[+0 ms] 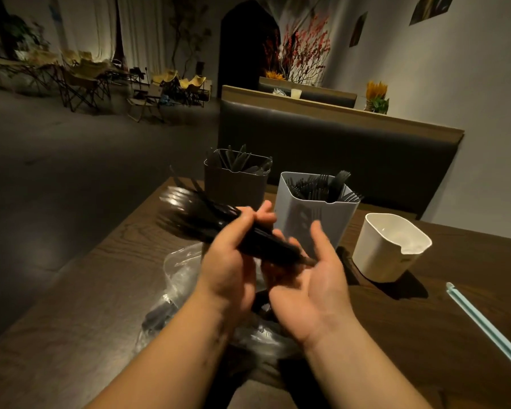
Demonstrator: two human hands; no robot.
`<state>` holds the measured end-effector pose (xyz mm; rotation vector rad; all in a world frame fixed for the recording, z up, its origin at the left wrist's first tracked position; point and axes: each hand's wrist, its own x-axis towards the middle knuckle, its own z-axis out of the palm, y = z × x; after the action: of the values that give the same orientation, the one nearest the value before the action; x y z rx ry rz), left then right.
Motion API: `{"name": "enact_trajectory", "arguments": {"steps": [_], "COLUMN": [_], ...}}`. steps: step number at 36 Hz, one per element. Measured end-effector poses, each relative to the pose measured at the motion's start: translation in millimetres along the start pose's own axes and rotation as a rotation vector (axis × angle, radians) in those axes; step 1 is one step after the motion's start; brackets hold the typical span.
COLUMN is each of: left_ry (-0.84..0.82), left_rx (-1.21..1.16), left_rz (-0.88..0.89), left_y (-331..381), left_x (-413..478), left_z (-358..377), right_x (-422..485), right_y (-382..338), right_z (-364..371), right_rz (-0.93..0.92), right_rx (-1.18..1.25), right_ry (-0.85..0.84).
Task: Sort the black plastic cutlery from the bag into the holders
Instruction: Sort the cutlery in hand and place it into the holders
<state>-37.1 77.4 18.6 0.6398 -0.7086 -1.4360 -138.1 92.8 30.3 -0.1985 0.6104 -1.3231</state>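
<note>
My left hand (233,261) grips a bundle of black plastic cutlery (207,222) by the handles, its blurred ends fanning out to the upper left. My right hand (316,284) is palm up with fingers apart, just under the handle ends of the bundle. Below both hands lies a clear plastic bag (177,278) with more black cutlery inside. Behind stand three holders: a dark one (233,187) with knives, a grey one (313,219) full of forks, and a white one (387,249) that looks empty.
Everything sits on a dark wooden table (86,305) whose left edge runs diagonally. A pale blue strip (484,320) lies on the right side. A dark padded bench back (337,149) stands behind the holders. Folding chairs stand far off on the left.
</note>
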Motion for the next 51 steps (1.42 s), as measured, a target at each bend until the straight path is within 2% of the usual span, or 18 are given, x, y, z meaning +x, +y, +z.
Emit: {"name": "enact_trajectory", "arguments": {"steps": [1,4,7,10,11,16,18,21,23,27,32,37,42,47,51], "left_ry": [0.017,0.072,0.054,0.055,0.001,0.022,-0.005,0.008,0.019,-0.062,-0.235,-0.222,-0.15,-0.09,-0.099], "left_rx": [-0.07,-0.176,-0.066,0.106,0.127,0.173,0.182,0.126,0.084,0.094,0.091,0.019,0.071,0.144,0.214], "left_rz": [0.015,0.018,0.001,-0.05,-0.049,-0.018,-0.056,-0.056,-0.017,-0.048,-0.121,-0.185,-0.12,-0.019,-0.022], "left_y": [3.2,11.3,2.5,-10.5,-17.8,-24.9,-24.4,-19.4,-11.1,1.5,-0.9,2.0,-1.3,-8.9,-12.5], "left_x": [3.3,4.9,4.4,-0.7,-1.3,-12.3,-14.5,-11.3,-7.0,-5.8,-8.0,-10.3,-9.2,-4.0,-4.6], "left_z": [-3.1,-4.4,-0.1,2.2,0.6,5.8,6.8,7.6,4.3,-0.1,0.2,1.3,2.9,3.4,4.1], "right_x": [2.8,2.0,1.7,1.5,1.2,-5.8,-5.1,1.6,5.2,5.3,11.4,23.8,38.6,53.0,53.3], "right_y": [-3.6,-9.8,-0.9,14.0,17.9,20.3,18.6,16.7,4.6,-44.3,-82.9,-96.3,-98.4,-93.2,-96.5], "right_z": [-7.7,-19.2,-21.2,-24.1,-26.4,-30.5,-31.7,-34.6,-31.9,-13.0,26.7,44.7,40.7,29.0,21.6], "right_rz": [-0.045,-0.124,-0.123,-0.121,-0.116,-0.087,-0.072,-0.019,-0.004,-0.201,-0.504,-0.508,-0.462,-0.505,-0.53], "right_rx": [-0.023,-0.062,-0.18,-0.24,-0.253,-0.26,-0.263,-0.331,-0.465,-0.953,-1.138,-1.152,-1.115,-1.103,-1.048], "right_ry": [0.025,-0.039,-0.067,0.007,0.014,0.017,-0.013,-0.056,-0.095,-0.186,-0.261,-0.475,-0.686,-0.706,-0.662]}}
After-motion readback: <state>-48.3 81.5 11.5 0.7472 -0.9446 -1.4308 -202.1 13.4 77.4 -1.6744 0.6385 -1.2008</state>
